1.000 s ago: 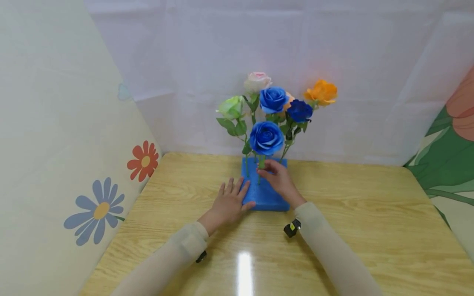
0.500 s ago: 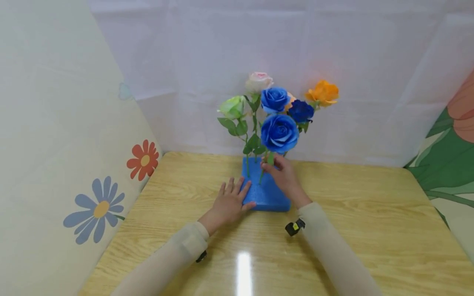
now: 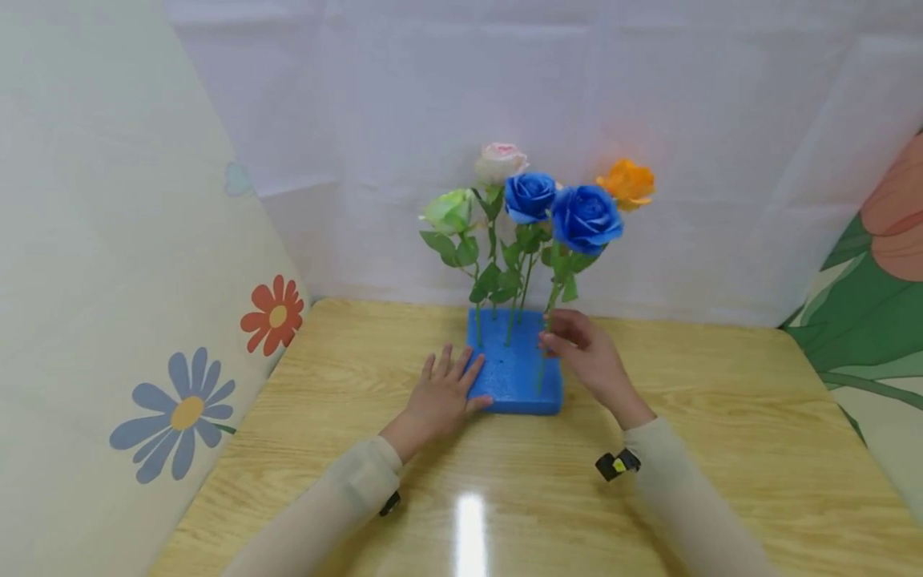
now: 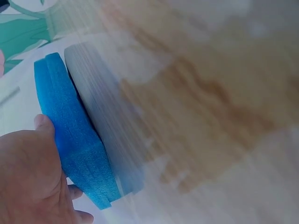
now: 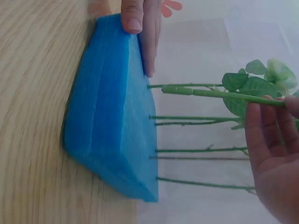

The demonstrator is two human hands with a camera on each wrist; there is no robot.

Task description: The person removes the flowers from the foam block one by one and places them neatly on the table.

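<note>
My right hand (image 3: 597,362) pinches a blue rose (image 3: 587,219) by its green stem, over the right side of a blue foam block (image 3: 513,386). In the right wrist view the cut end of that stem (image 5: 219,94) shows apart from the foam's top face. My left hand (image 3: 436,401) lies with fingers spread on the block's left edge, thumb at its front corner. Upright in the foam stand a second blue rose (image 3: 530,198), a pale green rose (image 3: 449,211), a pinkish-white rose (image 3: 501,163) and an orange flower (image 3: 627,184).
The block sits near the back of a wood-grain table (image 3: 721,417). Behind it hangs a white cloth (image 3: 404,112), close to the flower heads. Flower-printed panels (image 3: 187,414) border the table on both sides.
My right hand has carried the blue rose rightward, and the stem's lower end has shifted from the block's middle toward its front right. The dark blue rose is now hidden behind it. My left hand stays put.
</note>
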